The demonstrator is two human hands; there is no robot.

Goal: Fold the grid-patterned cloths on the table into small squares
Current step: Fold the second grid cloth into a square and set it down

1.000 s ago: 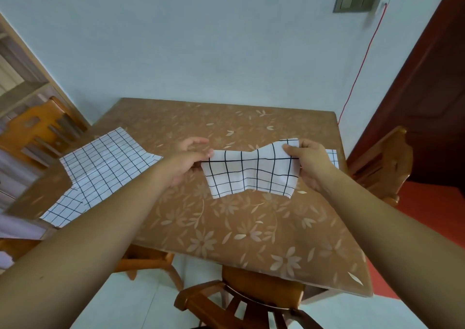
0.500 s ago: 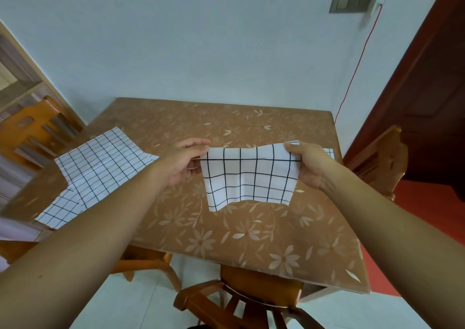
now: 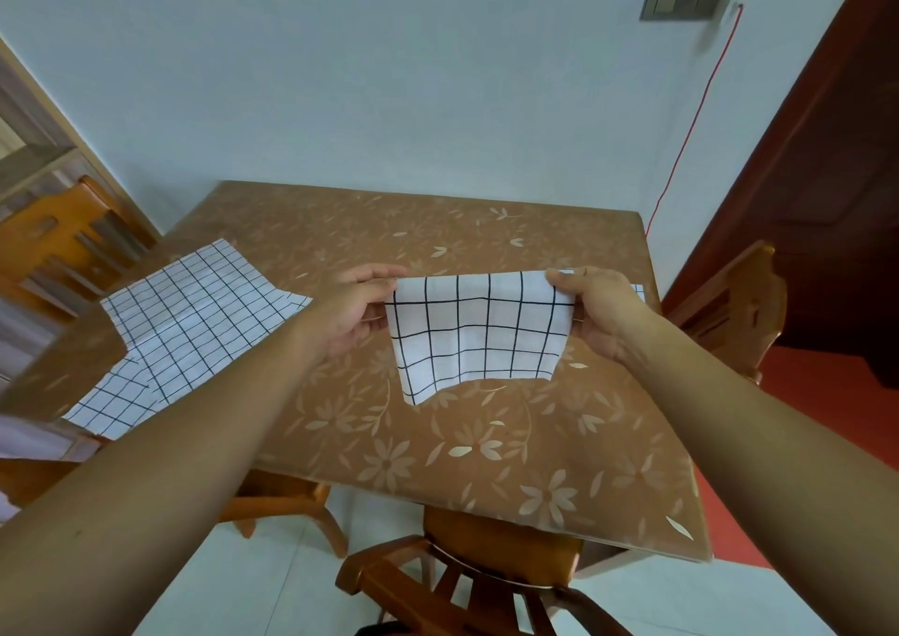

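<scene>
Centre of frame: one grid-patterned cloth (image 3: 479, 331) is held up over the table (image 3: 486, 446), which carries a brown floral cover. The left hand (image 3: 350, 314) pinches the cloth's upper left corner between thumb and curled fingers; the right hand (image 3: 601, 312) pinches the upper right corner the same way. Both grips are closed on fabric, not wide. The cloth hangs between and below the two grips. Its upper edge is stretched nearly level from hand to hand. Its lower edge is uneven, with the lower left corner dropping further than the right. Whether that corner touches the table cannot be told. Judged step: squaring the piece before the next halving fold. To do it well, the upper edge should be taut, the two pinched corners should meet along a printed grid line, and the hanging corners should be evened before the cloth is laid on bare table and the crease pressed flat. The sagging lower left corner is the likely source of a skewed fold. Left of frame: an unfolded cloth (image 3: 194, 305) lies flat on the table, well apart from the held piece, with a second cloth (image 3: 114, 399) overlapping it at lower left. A sliver of grid fabric (image 3: 638, 291) shows just behind the right hand. A wooden chair (image 3: 486, 582) stands at the bottom centre.
</scene>
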